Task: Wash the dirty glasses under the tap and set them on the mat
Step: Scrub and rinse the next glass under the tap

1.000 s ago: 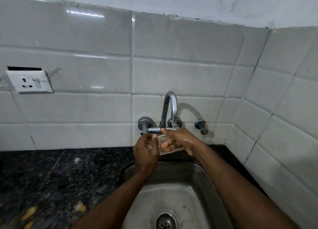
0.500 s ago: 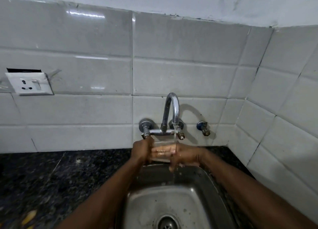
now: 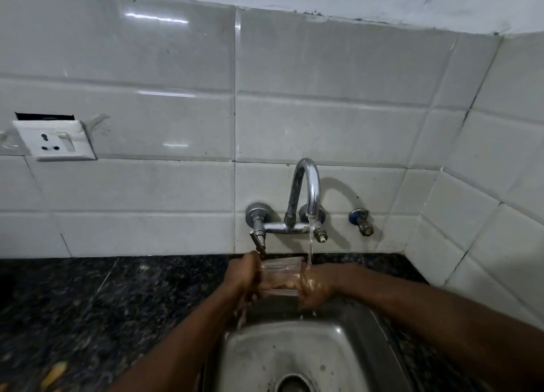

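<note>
Centre frame. Left hand: fingers curled round one end of the clear glass tumbler, held sideways above the stainless steel sink. Curved chrome tap: running. Right hand: wrapped round the other end, under the stream. Step: rinsing, apparently. Next: carry it to the mat, unseen here.

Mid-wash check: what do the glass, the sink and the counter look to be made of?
Glass: clear and smooth with a see-through wall; likely real glass, though clear plastic can't be excluded. Sink: stainless steel, dull brushed grey sheen with water marks. Counter: dark speckled polished stone, probably granite, with faint reflections.
</note>
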A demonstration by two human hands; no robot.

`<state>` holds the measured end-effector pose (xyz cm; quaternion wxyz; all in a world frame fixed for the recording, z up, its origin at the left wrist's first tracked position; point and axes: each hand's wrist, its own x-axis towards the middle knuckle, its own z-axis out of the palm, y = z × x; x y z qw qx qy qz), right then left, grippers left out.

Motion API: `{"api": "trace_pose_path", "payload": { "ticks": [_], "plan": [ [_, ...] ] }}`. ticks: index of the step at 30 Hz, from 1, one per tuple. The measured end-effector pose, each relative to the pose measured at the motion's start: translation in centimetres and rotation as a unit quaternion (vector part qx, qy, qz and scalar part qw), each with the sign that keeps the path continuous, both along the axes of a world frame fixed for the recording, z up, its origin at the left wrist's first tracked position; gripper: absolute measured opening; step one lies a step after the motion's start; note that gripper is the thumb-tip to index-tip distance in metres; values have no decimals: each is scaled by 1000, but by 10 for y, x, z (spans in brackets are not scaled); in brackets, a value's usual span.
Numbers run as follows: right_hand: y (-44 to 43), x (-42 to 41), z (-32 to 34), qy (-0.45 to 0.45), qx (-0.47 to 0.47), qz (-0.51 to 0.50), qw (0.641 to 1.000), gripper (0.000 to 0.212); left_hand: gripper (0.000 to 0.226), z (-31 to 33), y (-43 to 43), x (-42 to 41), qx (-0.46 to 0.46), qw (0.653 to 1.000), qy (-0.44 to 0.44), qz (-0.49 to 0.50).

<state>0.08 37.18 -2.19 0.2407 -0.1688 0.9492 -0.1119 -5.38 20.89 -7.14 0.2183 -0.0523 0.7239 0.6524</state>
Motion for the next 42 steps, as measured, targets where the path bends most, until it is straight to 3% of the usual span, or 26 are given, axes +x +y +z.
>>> {"api": "trace_pose_path", "payload": {
  "ticks": [2, 4, 5, 6, 8, 10, 13, 15, 17, 19, 20, 22, 24, 26, 29, 31, 33, 34, 35, 37, 38, 40, 42],
  "plan": [
    [1, -2, 3, 11, 5, 18, 1000, 38, 28, -6, -3, -4, 36, 995, 95, 22],
    [0, -5, 3, 36, -53, 9, 998, 45, 24, -11, -6, -3, 76, 966, 239, 58],
    [-3, -3, 7, 37, -56, 16, 998, 41, 25, -11, -6, -4, 78, 958, 267, 65],
    [-6, -3, 8, 34, -46, 17, 998, 39, 27, -11, -5, -6, 64, 966, 244, 61],
    [-5, 1, 10, 50, -9, 16, 999, 40, 30, -10, -3, -11, 21, 995, 99, 12],
    [-3, 5, 10, 81, 18, 55, 995, 48, 33, -9, -3, -8, 34, 999, 6, -13],
    [-3, -2, 4, 86, 44, 90, 991, 54, 30, -16, -2, -3, 123, 982, 127, 71],
    [-1, 2, -3, 106, 62, 101, 987, 59, 31, -19, -1, -1, 94, 973, 194, 80],
    [11, 1, -16, 194, 133, 155, 960, 58, 39, -20, 1, -6, 2, 993, 115, 25],
    [13, 5, -15, 234, 113, 178, 949, 54, 44, -16, 2, -6, -28, 998, 15, -45],
    [9, 8, -11, 199, 71, 139, 967, 58, 43, -13, 2, -6, -4, 999, -2, -50],
    [3, 10, -6, 50, -46, 33, 997, 75, 34, -11, 2, -4, 49, 998, 44, -11],
    [2, 11, -3, -70, -146, -70, 984, 73, 29, -10, 3, -1, 48, 986, 157, 23],
    [1, 16, 2, -195, -309, -120, 923, 61, 29, -10, 7, 0, 73, 965, 248, 33],
    [7, 16, -9, -313, -558, -147, 754, 71, 34, -15, 10, -3, 118, 935, 328, 64],
    [1, 20, -8, -334, -653, -158, 661, 76, 32, -26, 11, -8, 131, 925, 340, 106],
    [1, 19, -14, -340, -697, -179, 606, 74, 30, -36, 13, -9, 132, 919, 341, 147],
    [3, 18, -17, -309, -673, -212, 637, 67, 30, -38, 14, -9, 123, 923, 328, 156],
    [3, 18, -19, -236, -618, -218, 718, 59, 31, -39, 17, -8, 104, 935, 299, 157],
    [6, 19, -18, -8, -408, -112, 906, 63, 42, -36, 21, -11, 70, 964, 201, 161],
    [9, 19, -18, 58, -309, -44, 948, 69, 45, -36, 22, -14, 61, 972, 161, 158],
    [13, 20, -21, 92, -240, 5, 966, 69, 41, -31, 22, -16, 41, 983, 110, 144],
    [12, 18, -23, 44, -244, -34, 968, 64, 38, -31, 22, -14, 22, 988, 71, 134]
  ]
}}
